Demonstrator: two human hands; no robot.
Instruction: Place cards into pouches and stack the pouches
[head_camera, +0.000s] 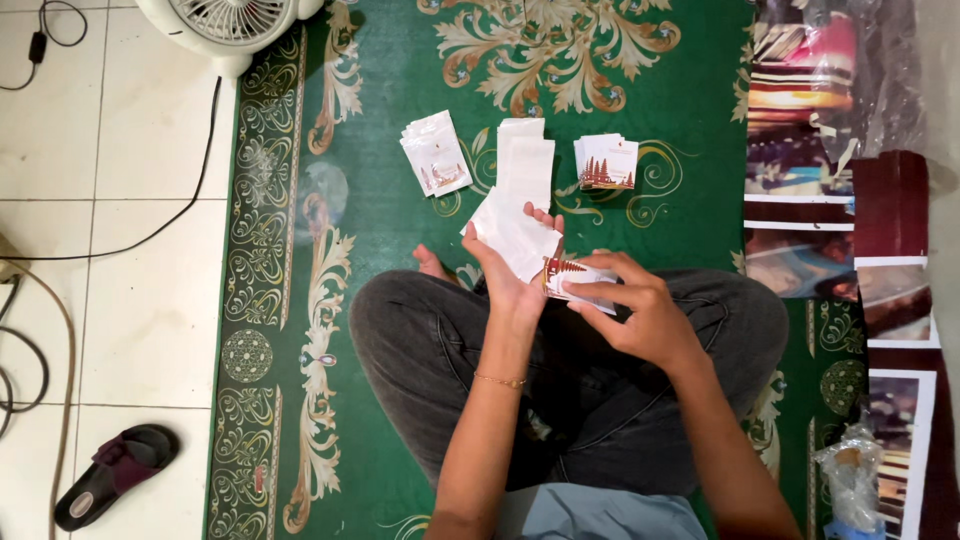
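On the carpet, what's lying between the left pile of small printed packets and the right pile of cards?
A stack of plain white sleeves lies between the packets and the cards on the green carpet, seen in the head view.

I sit at home on a green rug (300, 300) over white floor tiles (120, 180), by a fan (230, 25) and a slipper (115, 475).

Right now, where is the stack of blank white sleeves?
In the head view, the blank white sleeves lie mid-carpet, between two printed card piles, beyond the left hand.

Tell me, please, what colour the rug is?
The rug is green with cream-gold scrollwork, seen in the head view.
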